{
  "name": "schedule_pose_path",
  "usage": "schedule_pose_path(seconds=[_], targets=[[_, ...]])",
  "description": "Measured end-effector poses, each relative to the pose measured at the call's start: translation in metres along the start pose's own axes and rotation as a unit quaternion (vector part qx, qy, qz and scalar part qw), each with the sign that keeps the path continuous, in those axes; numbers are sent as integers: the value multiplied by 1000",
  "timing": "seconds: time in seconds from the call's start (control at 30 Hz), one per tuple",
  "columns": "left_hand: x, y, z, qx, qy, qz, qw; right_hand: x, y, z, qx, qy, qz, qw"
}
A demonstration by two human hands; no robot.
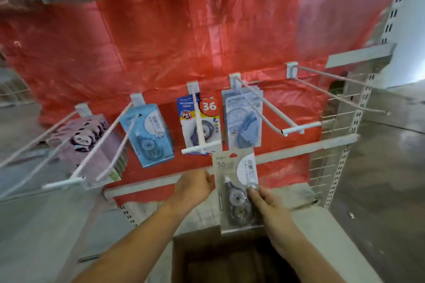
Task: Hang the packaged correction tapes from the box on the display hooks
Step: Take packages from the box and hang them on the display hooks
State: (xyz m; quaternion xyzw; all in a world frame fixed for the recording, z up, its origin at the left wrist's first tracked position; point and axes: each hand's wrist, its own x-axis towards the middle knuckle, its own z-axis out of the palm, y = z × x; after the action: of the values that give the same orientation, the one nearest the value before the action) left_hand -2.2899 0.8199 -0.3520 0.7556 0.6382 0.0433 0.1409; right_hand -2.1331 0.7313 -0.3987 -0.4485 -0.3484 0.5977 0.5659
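Observation:
I hold a white packaged correction tape (pixel 236 181), marked 36, upright in front of the display. My right hand (pixel 269 204) grips its right edge, thumb on the front. My left hand (pixel 195 187) has its fingers curled at the pack's left edge. The pack's top sits just below the tip of the middle hook (pixel 200 149), to its right. The open cardboard box (pixel 230 257) lies below my arms, its inside dark. Other tape packs hang on the hooks: light blue (pixel 147 135), white-and-blue (pixel 197 122), grey-blue (pixel 242 117).
A red plastic sheet (pixel 161 41) backs the display. Panda-print packs (pixel 87 135) fill the left hooks. A bare double hook (pixel 340 89) juts out at right, beside a wire grid panel (pixel 333 145). More goods hang overhead.

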Motion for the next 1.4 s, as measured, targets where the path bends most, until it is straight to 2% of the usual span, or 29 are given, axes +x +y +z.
schedule_pose_path(seconds=[0.2,0.33,0.53,0.73,0.87,1.03,1.27,1.4], targets=[[-82,5,-13,49,-70,-42,995,-81,-20,19,-80,32,85,993],[-132,11,-35,57,-114,-50,991,-128,-40,23,-156,41,99,982],[-190,25,-66,45,-137,-64,987,-189,-81,26,-181,43,91,978],[-250,44,-110,18,-106,-57,992,-249,-141,31,-158,17,83,984],[-276,74,-152,30,-55,-22,998,-279,-193,32,-146,26,44,988],[-295,124,-200,67,-31,35,997,-306,-257,26,-143,45,-34,988],[-280,179,-251,73,66,95,991,-295,-330,10,-127,79,-90,985],[-248,203,-266,51,84,121,988,-271,-364,-3,-110,116,-133,978]])
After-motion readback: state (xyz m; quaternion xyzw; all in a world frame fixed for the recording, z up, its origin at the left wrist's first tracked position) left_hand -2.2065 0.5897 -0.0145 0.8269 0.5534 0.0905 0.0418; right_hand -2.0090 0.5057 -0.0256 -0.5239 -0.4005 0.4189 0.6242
